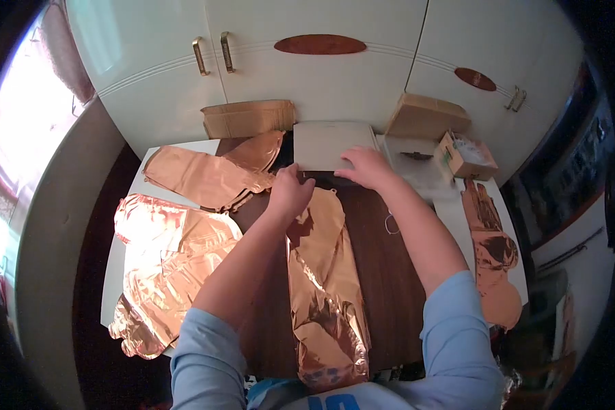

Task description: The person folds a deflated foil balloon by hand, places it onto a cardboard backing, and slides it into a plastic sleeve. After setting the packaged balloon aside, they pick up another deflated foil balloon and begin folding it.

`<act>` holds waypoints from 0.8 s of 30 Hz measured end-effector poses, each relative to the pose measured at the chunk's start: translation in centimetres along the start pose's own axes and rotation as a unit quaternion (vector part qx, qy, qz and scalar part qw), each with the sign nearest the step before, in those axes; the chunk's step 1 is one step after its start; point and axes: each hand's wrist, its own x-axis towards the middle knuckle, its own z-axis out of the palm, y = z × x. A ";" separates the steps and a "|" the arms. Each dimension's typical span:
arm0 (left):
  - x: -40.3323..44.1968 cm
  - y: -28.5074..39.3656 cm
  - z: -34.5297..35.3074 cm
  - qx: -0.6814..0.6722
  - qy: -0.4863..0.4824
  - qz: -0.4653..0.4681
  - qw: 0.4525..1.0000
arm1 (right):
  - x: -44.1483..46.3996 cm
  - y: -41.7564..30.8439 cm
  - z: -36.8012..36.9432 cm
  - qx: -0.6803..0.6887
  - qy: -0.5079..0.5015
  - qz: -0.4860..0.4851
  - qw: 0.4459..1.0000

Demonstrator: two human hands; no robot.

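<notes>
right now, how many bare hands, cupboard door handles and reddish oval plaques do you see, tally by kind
bare hands: 2
cupboard door handles: 4
reddish oval plaques: 2
total: 8

Domestic room — probably a home. White panelled cabinet doors (321, 82) with brass-coloured handles (226, 52) line the wall behind a table (396, 294).

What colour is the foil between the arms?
The foil is shiny copper, seen best in the head view.
</notes>
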 end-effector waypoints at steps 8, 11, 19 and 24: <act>-1.4 3.0 -0.4 -0.001 0.039 0.032 0.999 | 0.0 0.1 -0.1 0.001 0.001 -0.019 1.000; -2.0 4.1 -0.8 0.002 0.046 0.001 0.999 | 0.2 0.7 0.4 0.009 0.000 -0.013 1.000; 0.0 0.0 0.7 -0.035 0.051 0.067 0.996 | -0.2 -0.2 -0.4 -0.007 0.005 -0.011 1.000; -0.8 4.4 -0.7 -0.037 0.033 0.141 0.989 | -0.2 -2.4 -1.3 -0.027 -0.009 0.041 0.999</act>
